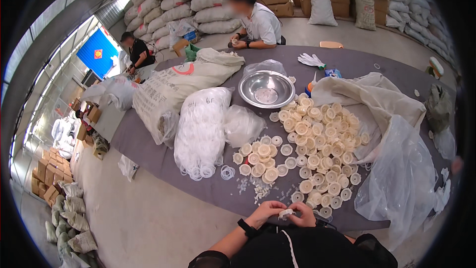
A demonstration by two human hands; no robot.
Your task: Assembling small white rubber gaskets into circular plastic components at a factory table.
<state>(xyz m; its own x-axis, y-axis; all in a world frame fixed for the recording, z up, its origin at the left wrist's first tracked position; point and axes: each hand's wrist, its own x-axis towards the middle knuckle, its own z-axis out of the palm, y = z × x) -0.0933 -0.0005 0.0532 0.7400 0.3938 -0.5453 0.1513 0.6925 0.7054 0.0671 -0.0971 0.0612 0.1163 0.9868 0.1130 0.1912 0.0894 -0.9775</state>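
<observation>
Close to my body at the table's near edge, my left hand (267, 212) and my right hand (303, 214) both pinch one round cream plastic cap (285, 213) between their fingertips. Just beyond them spreads a large heap of similar cream caps (327, 144). A smaller cluster of caps (259, 160) sits to its left. Small white plastic pieces (263, 190) and tiny clear bits (242, 185) are scattered in front of my left hand. Left of these lies a little stack of clear rings (227, 172), beside a clear bag packed with white rings (202, 134).
A steel bowl (267, 89) stands behind the caps. Large woven sacks (171, 89) fill the table's left; an open sack (347, 94) and clear plastic sheeting (391, 183) lie right. A white glove (311, 60) rests near the far edge. One co-worker (260, 22) sits opposite, another (139, 52) far left.
</observation>
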